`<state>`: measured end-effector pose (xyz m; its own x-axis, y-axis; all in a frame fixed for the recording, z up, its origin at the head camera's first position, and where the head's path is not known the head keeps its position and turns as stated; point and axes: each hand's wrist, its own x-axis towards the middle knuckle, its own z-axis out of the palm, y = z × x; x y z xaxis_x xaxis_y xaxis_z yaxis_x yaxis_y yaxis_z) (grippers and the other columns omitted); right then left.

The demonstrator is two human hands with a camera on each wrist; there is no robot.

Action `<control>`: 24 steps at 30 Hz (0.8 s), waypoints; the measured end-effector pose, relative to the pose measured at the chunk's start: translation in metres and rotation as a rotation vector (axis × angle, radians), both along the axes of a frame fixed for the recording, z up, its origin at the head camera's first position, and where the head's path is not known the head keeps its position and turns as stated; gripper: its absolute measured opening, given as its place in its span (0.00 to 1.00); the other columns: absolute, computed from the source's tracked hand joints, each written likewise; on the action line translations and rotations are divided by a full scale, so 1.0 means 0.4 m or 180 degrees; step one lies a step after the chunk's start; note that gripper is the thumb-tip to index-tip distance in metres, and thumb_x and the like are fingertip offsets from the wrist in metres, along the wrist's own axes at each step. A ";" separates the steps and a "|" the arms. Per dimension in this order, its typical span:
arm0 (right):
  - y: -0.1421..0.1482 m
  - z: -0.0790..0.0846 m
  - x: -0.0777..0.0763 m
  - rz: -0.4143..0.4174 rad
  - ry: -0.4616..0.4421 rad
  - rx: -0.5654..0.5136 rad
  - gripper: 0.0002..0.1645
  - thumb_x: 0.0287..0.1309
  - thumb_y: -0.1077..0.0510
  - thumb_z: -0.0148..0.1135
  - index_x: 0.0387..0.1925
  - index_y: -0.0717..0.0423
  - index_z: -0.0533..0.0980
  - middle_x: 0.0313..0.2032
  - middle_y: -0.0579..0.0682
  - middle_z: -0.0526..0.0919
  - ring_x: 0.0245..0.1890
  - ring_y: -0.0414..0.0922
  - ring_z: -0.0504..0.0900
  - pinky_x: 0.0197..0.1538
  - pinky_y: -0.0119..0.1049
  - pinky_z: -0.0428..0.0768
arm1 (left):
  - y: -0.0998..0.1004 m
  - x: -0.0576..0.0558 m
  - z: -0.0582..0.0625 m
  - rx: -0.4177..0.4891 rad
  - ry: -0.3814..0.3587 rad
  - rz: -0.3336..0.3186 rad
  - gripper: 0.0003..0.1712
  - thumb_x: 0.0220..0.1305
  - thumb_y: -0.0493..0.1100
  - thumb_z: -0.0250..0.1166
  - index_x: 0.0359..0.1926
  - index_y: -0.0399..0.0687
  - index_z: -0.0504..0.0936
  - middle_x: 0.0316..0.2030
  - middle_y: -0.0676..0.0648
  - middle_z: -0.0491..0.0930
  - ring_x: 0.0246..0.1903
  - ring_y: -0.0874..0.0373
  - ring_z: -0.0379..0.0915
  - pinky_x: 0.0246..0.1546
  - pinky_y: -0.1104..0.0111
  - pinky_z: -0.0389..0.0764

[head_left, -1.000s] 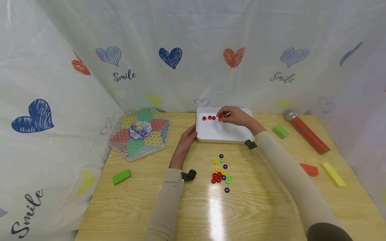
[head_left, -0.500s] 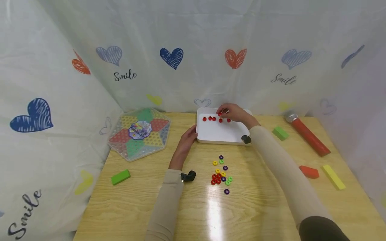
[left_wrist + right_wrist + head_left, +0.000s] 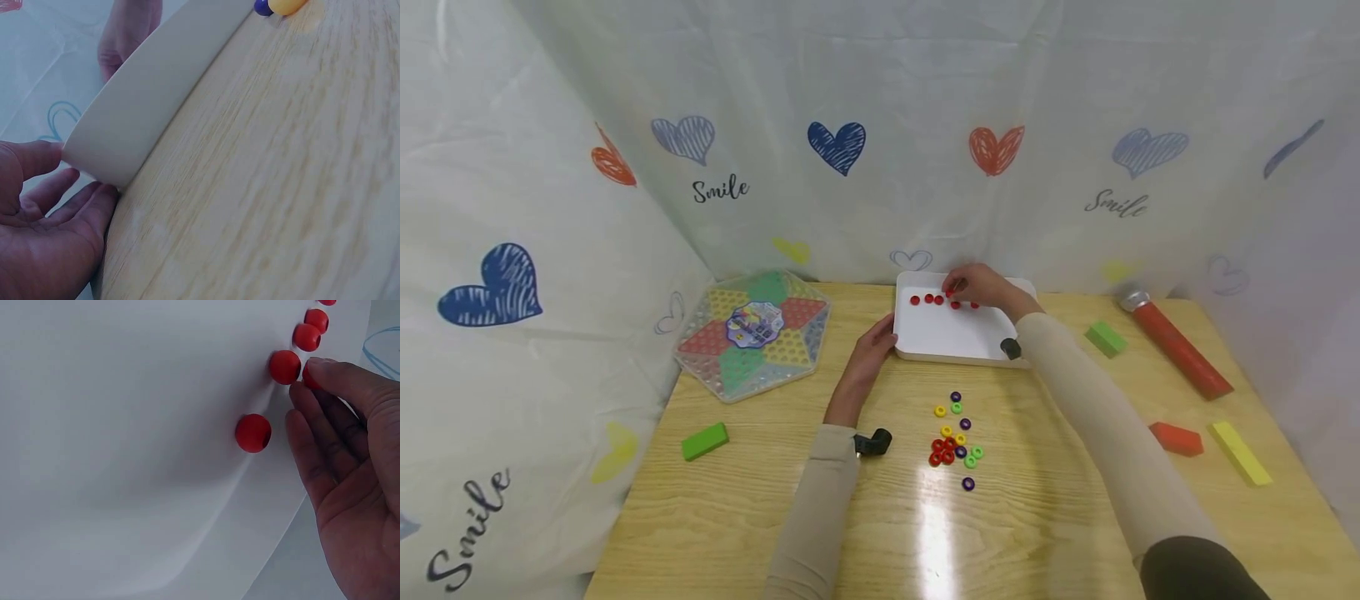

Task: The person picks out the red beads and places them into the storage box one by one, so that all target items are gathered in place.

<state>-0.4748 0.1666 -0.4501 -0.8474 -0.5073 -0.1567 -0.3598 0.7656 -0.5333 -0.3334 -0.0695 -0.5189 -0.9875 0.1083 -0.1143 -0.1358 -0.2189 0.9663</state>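
Note:
A white tray lies at the back of the table. My left hand holds its left side, thumb at the rim and fingers low against the wall. Over the tray's far edge, my right hand pinches a red bead between thumb and index finger. That bead is close to the row of red beads along the tray's back. One red bead sits apart at the row's right end, beside the other fingers. In the head view the right hand partly hides the row.
Loose beads lie in front of the tray: red, yellow, purple and green. A Chinese checkers board and a green block are at left. At right are a red microphone-shaped object and several coloured blocks.
My right hand has drawn back from the row, uncovering two red beads at its right, and moved a pinched bead slightly down toward the row. The left hand stays at the tray.

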 end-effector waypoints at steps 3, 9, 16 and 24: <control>-0.004 -0.002 0.005 0.0022 0.0004 0.0043 0.11 0.57 0.64 0.67 0.42 0.54 0.82 0.41 0.51 0.82 0.42 0.48 0.77 0.49 0.41 0.79 | 0.003 0.001 0.002 -0.0003 -0.0001 -0.0014 0.28 0.71 0.36 0.53 0.71 0.48 0.64 0.69 0.46 0.63 0.68 0.54 0.59 0.69 0.58 0.62; -0.008 -0.005 0.010 -0.0019 -0.0045 0.0110 0.10 0.58 0.64 0.65 0.42 0.54 0.82 0.41 0.52 0.82 0.40 0.49 0.76 0.44 0.39 0.79 | 0.006 0.004 0.004 0.0008 0.0026 -0.0042 0.28 0.72 0.36 0.53 0.71 0.48 0.63 0.70 0.45 0.63 0.69 0.54 0.59 0.68 0.58 0.62; -0.008 -0.001 0.016 -0.0040 -0.0074 0.0146 0.12 0.59 0.63 0.65 0.45 0.55 0.81 0.41 0.53 0.81 0.39 0.48 0.76 0.40 0.36 0.80 | 0.006 0.003 0.001 -0.0020 0.0035 -0.0038 0.28 0.72 0.36 0.53 0.71 0.48 0.63 0.70 0.46 0.63 0.69 0.54 0.59 0.68 0.58 0.63; 0.003 0.034 0.048 -0.0037 0.0006 0.0015 0.15 0.61 0.62 0.63 0.50 0.56 0.79 0.49 0.53 0.80 0.50 0.50 0.77 0.51 0.43 0.81 | 0.001 0.002 0.000 -0.0017 0.0034 -0.0033 0.28 0.72 0.36 0.52 0.72 0.47 0.63 0.70 0.45 0.63 0.68 0.55 0.59 0.68 0.59 0.63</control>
<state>-0.4558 0.1676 -0.4364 -0.8535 -0.4967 -0.1575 -0.3518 0.7723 -0.5290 -0.3327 -0.0692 -0.5188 -0.9875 0.1179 -0.1045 -0.1278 -0.2122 0.9688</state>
